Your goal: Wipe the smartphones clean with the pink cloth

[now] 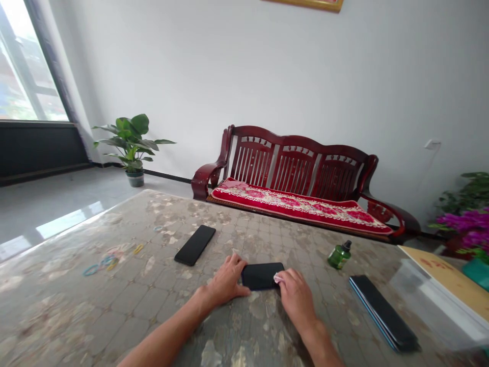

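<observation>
A black smartphone (261, 276) lies flat on the table in front of me, screen up. My left hand (228, 278) grips its left end, thumb at the near edge and fingers at the far edge. Pinched in my right hand (295, 293) is a small pale pink-white wad (278, 278), tissue or cloth, touching the phone's right end. Most of the wad is hidden by the fingers. Up and to the left of my left hand rests a second black smartphone (195, 245), apart from both hands.
A green bottle (340, 255) with a black cap stands right of my hands. Nearer me is a dark flat stack (382, 312), beside a clear plastic container (431, 300). Coloured rings (105, 261) lie at the left of the patterned table (126, 306). A wooden bench (294, 168) stands behind.
</observation>
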